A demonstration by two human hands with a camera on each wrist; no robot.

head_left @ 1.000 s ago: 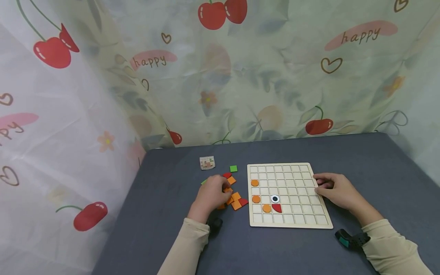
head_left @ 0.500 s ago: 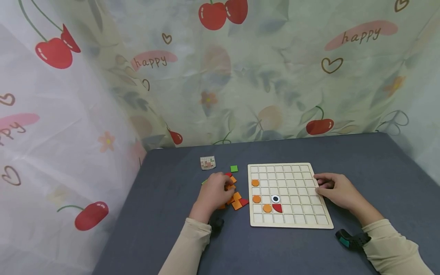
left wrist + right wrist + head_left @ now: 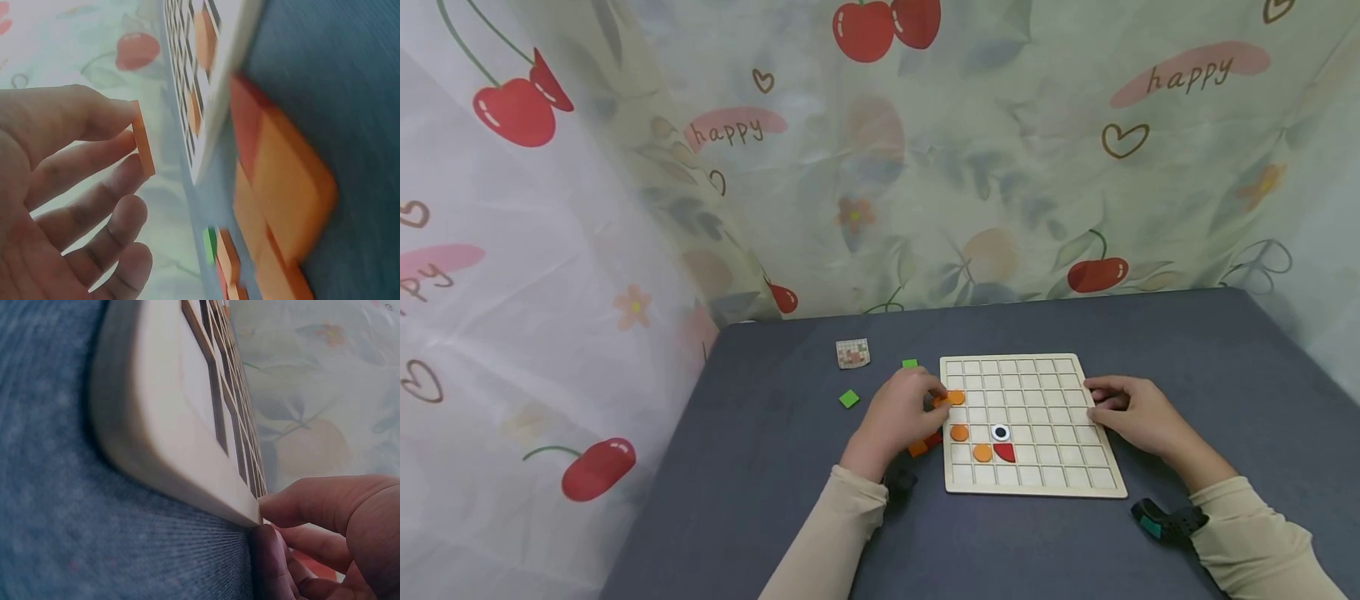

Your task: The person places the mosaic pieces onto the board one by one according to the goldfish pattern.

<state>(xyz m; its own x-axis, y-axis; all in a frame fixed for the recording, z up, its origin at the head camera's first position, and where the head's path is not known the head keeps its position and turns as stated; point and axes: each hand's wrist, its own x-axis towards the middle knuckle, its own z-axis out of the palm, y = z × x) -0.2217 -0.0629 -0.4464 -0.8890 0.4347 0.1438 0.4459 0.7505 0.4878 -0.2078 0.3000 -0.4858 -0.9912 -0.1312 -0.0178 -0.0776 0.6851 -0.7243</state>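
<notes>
My left hand (image 3: 901,408) pinches a thin orange tile (image 3: 144,139) between thumb and fingertips, at the left edge of the wooden grid board (image 3: 1052,425). The tile stands edge-on in the left wrist view. On the board's left part lie several orange round pieces (image 3: 982,452), a white disc with a black centre (image 3: 1000,432) and a red quarter-round piece (image 3: 1004,452). My right hand (image 3: 1138,417) grips the board's right edge, thumb on the rim (image 3: 187,462) and fingers at its side. Orange tiles (image 3: 290,181) and a red piece (image 3: 247,112) lie beneath my left hand, partly hidden.
A green tile (image 3: 849,399) lies left of the left hand, and another green tile (image 3: 910,363) shows behind it. Farther back is a small card (image 3: 853,353) with a grid picture. A printed cloth (image 3: 865,167) hangs behind the dark table (image 3: 737,467).
My left hand has lifted an orange tile from the pile and moved right to the board's left edge. The left green tile is uncovered. My right hand stays at the board.
</notes>
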